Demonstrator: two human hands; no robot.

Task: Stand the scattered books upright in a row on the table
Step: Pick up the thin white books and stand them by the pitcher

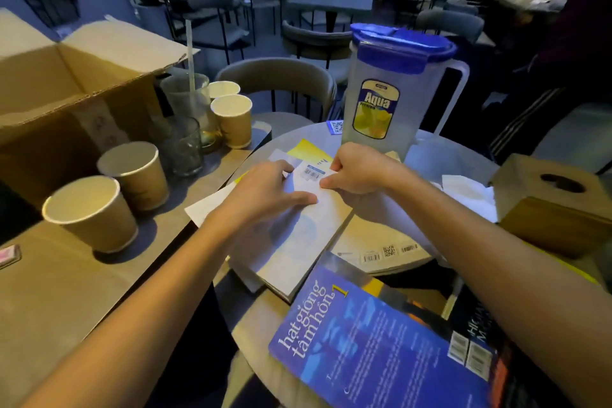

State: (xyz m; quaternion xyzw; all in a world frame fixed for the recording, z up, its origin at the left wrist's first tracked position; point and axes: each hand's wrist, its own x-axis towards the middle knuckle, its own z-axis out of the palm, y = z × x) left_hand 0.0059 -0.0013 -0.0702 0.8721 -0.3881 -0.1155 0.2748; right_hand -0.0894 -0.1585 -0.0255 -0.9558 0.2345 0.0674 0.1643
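Two hands are on one pale book (291, 235), which lies flat near the middle of the round table (261, 315), on top of other flat books. The left hand (265, 195) presses on the cover with fingers spread, not closed around anything; the right hand (354, 172) pinches the far edge of the same book. I think the step is to lift this book, so it is better to tip it up on its long lower edge and keep both hands at the sides until it stands. The water jug (390, 89) is just behind the hands, and the blue book (374, 351) lies near the table's front edge. Paper cups (92, 212) crowd the left, a tissue box (556, 205) the right; free room is small
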